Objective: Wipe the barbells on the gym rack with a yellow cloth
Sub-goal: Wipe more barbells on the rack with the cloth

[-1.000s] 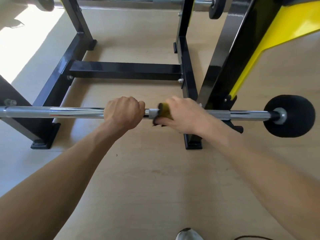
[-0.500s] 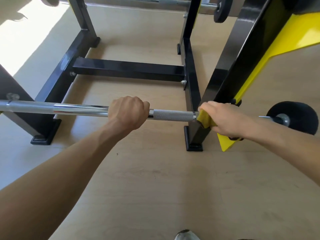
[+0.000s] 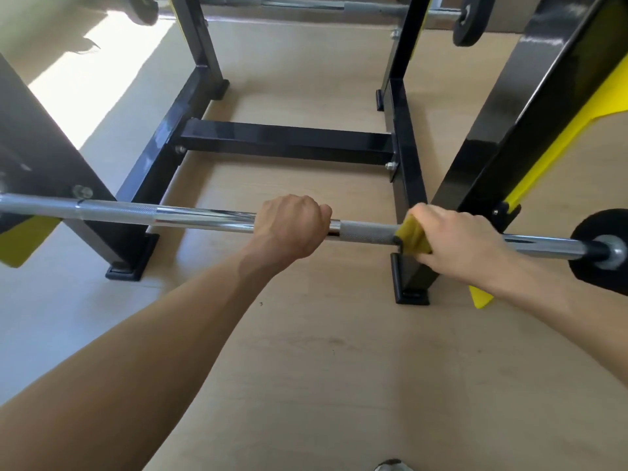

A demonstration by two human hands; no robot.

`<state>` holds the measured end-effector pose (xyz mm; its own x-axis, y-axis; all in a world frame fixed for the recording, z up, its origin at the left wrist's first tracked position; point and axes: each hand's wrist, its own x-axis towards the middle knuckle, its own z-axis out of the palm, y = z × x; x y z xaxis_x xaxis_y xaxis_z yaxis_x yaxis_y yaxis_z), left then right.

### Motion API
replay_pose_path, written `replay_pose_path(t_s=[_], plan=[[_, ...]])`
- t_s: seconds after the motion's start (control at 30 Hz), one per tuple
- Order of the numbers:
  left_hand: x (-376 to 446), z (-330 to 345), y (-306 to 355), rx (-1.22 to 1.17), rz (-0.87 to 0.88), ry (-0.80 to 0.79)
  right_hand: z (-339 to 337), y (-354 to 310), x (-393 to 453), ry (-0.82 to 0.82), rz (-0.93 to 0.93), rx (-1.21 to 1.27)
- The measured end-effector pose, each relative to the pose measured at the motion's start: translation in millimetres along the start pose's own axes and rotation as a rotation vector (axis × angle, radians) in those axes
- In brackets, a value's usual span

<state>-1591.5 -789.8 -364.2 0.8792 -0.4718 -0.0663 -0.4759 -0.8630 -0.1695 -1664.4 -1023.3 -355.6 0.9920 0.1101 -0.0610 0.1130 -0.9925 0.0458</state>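
Observation:
A chrome barbell (image 3: 190, 215) runs across the view from left to right, ending in a black round weight (image 3: 601, 249) at the right. My left hand (image 3: 292, 226) grips the bar near its middle. My right hand (image 3: 455, 239) holds the yellow cloth (image 3: 411, 237) wrapped round the bar, just right of the knurled section (image 3: 367, 231). Only the cloth's left edge shows past my fingers. A second barbell (image 3: 356, 6) lies on the black gym rack (image 3: 289, 142) at the top.
The rack's black uprights and feet stand on a light wooden floor, with a cross beam between them. A black post with a yellow panel (image 3: 560, 130) rises at the right. A small black plate (image 3: 470, 22) hangs on the far bar. My shoe tip (image 3: 392, 465) shows at the bottom.
My right hand slid the cloth rightward along the bar from beside my left hand a second ago, exposing the knurled section; over the last half second it has barely moved. My left hand kept its grip.

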Motion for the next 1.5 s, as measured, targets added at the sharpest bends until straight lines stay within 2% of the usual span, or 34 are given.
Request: replay_pose_path(t_s=[0.1, 0.17, 0.2, 0.23, 0.3, 0.33, 0.4, 0.5, 0.63, 0.7, 0.77, 0.8, 0.87, 0.9, 0.97, 1.03, 1.13, 1.27, 1.33, 1.4, 1.5], plan=[[-2.2, -4.3, -0.8, 0.018, 0.002, -0.013, -11.9, 11.0, -11.4, -0.137, 0.058, 0.060], [-2.3, -4.5, -0.8, -0.029, -0.006, -0.021, -21.6, 4.0, -11.1, -0.159, -0.001, 0.266], [-3.7, -6.8, -0.3, -0.161, -0.032, -0.021, -29.7, -4.8, -11.6, -0.148, -0.036, 0.422], [-6.6, -12.6, 0.2, -0.393, -0.068, -0.022, -36.6, -16.3, -11.0, -0.141, -0.057, 0.599], [-16.9, -31.4, 0.7, -1.023, -0.092, -0.004, -48.3, -41.5, -5.6, -0.197, -0.038, 0.981], [-24.8, -46.2, 1.3, -1.284, -0.061, -0.046, -51.7, -51.6, -0.6, -0.252, -0.017, 1.113], [-41.5, -72.9, -3.8, -1.506, 0.017, -0.154, -62.4, -69.2, 9.3, -0.318, 0.012, 1.272], [-59.1, -100.1, -32.2, -1.428, 0.002, -0.158, -89.9, -93.9, 23.4, -0.341, 0.065, 1.475], [-80.6, -126.3, -85.8, -1.271, -0.064, -0.108, -129.3, -127.6, 33.6, -0.554, 0.073, 1.744], [-92.8, -142.8, -109.4, -1.173, -0.118, -0.088, -147.9, -143.9, 38.9, -0.633, 0.209, 1.894], [-103.7, -158.4, -129.8, -1.150, -0.179, -0.076, -166.0, -160.8, 42.2, -0.644, 0.322, 1.954], [-109.0, -165.9, -139.1, -1.158, -0.206, -0.068, -177.1, -169.2, 42.6, -0.656, 0.300, 1.944], [-118.5, -180.4, -158.8, -1.198, -0.258, -0.047, -205.1, -187.7, 40.3, -0.690, 0.142, 1.856], [-123.1, -188.8, -168.7, -1.223, -0.280, -0.026, -219.8, -196.0, 39.4, -0.661, 0.017, 1.739], [-131.8, -205.9, -189.2, -1.248, -0.299, 0.042, -250.2, -211.6, 44.9, -0.450, -0.187, 1.515], [-139.6, -223.2, -205.8, -1.365, -0.305, 0.120, -278.1, -225.6, 62.7, -0.259, -0.216, 1.452], [-146.9, -237.8, -227.9, -1.509, -0.367, 0.305, -313.0, -242.5, 103.9, -0.214, -0.195, 1.450], [-147.1, -235.6, -251.1, -1.277, -0.586, 0.668, -336.7, -261.2, 146.9, -0.037, -0.290, 1.247], [-147.7, -234.6, -259.7, -1.108, -0.673, 0.797, -341.5, -269.3, 159.5, -0.044, -0.281, 1.253], [-149.0, -237.3, -265.5, -1.048, -0.709, 0.791, -344.6, -278.4, 170.1, -0.114, -0.271, 1.315], [-148.7, -241.4, -265.7, -0.981, -0.737, 0.624, -350.5, -293.9, 195.4, -0.124, -0.231, 1.334]])
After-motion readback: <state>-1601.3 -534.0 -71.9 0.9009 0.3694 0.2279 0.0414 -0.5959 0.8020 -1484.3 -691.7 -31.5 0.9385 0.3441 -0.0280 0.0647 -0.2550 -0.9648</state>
